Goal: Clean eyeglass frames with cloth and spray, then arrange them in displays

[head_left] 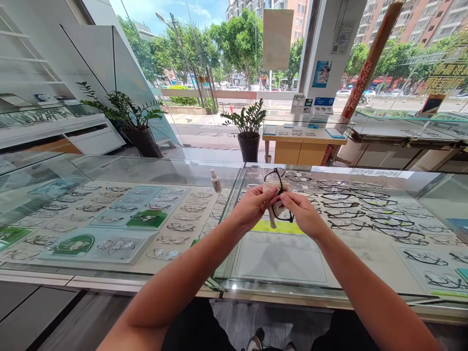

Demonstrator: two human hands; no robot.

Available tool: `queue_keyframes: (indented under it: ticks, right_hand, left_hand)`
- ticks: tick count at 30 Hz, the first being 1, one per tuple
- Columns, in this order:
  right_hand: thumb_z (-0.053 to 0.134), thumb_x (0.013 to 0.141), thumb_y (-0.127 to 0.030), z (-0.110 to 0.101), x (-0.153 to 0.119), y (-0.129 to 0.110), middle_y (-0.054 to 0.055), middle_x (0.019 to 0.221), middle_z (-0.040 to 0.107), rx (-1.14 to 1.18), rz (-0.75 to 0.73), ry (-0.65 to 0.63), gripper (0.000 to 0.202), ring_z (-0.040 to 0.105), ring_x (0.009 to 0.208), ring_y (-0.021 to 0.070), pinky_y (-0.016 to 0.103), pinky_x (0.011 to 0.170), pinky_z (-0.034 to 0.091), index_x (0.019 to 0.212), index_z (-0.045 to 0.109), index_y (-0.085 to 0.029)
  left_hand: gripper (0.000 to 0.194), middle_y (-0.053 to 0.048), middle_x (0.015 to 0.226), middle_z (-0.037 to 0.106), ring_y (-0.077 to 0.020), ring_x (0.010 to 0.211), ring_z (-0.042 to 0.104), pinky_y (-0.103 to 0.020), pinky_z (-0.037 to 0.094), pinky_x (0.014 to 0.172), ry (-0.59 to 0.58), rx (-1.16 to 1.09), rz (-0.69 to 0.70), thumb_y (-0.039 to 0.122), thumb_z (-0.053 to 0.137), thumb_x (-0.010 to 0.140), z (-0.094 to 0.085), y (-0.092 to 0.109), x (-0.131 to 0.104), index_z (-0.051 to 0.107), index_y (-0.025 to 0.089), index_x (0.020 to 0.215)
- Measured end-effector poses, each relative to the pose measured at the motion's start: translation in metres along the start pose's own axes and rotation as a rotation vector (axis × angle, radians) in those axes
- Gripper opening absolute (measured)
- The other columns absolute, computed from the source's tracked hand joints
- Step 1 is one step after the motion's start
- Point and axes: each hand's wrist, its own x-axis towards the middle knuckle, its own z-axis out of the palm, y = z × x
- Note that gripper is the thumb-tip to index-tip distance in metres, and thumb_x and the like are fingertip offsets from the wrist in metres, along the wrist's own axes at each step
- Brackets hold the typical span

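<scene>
Black-rimmed eyeglasses (281,179) are held up over the glass counter, turned so that one lens rim is at the top and the other hangs below. My left hand (255,207) pinches a pale cloth (272,220) against the frame. From the other side, my right hand (300,210) has its fingers closed on the glasses near their middle. Part of the frame is hidden behind the fingers and the cloth. A small white spray bottle (215,182) stands upright on the counter, to the left of my hands.
Beneath me runs a glass display counter (234,273) with rows of eyeglasses (340,204) under its top. Beyond it stand two potted plants (249,146) (142,141) and a small wooden display table (305,150). Tall windows face a street.
</scene>
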Motion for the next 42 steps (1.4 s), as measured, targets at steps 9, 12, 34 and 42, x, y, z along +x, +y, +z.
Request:
queue_keyframes:
  ticks: [9, 12, 34, 42]
  right_hand:
    - [0.063, 0.103, -0.069, -0.001, -0.003, -0.005, 0.007, 0.102, 0.079, 0.073, 0.089, -0.050, 0.053, 0.066, 0.098, 0.0226, 0.037, 0.097, 0.050, 0.099, 0.084, -0.020]
    - [0.065, 0.101, -0.070, -0.001, -0.003, -0.005, 0.008, 0.101, 0.079, 0.138, 0.116, -0.074, 0.054, 0.067, 0.095, 0.0218, 0.037, 0.094, 0.051, 0.100, 0.084, -0.019]
    - [0.068, 0.102, -0.068, -0.001, 0.000, 0.009, 0.007, 0.096, 0.080, 0.196, 0.080, -0.063, 0.051, 0.069, 0.094, 0.0208, 0.036, 0.094, 0.054, 0.099, 0.087, -0.021]
    - [0.061, 0.105, -0.069, 0.002, -0.003, 0.000, 0.009, 0.102, 0.080, 0.094, 0.027, -0.125, 0.054, 0.070, 0.097, 0.0226, 0.038, 0.097, 0.056, 0.103, 0.085, -0.020]
  left_hand:
    - [0.047, -0.001, 0.076, 0.069, -0.0115, 0.063, 0.059, -0.027, 0.053, 0.067, 0.015, 0.058, 0.033, 0.048, 0.101, 0.074, -0.004, 0.009, -0.002, 0.074, 0.016, 0.094]
    - [0.048, -0.002, 0.081, 0.071, -0.0113, 0.064, 0.060, -0.027, 0.052, 0.069, 0.003, 0.099, 0.070, 0.048, 0.100, 0.075, -0.006, 0.010, -0.001, 0.072, 0.016, 0.097]
    - [0.049, -0.014, 0.112, 0.084, -0.0223, 0.092, 0.078, -0.030, 0.062, 0.079, -0.117, 0.250, 0.158, 0.038, 0.099, 0.079, -0.006, 0.018, -0.005, 0.077, 0.014, 0.116]
    - [0.047, -0.007, 0.089, 0.083, -0.0170, 0.072, 0.074, -0.027, 0.059, 0.065, -0.013, 0.318, 0.226, 0.037, 0.103, 0.071, -0.002, 0.020, -0.008, 0.072, 0.015, 0.098]
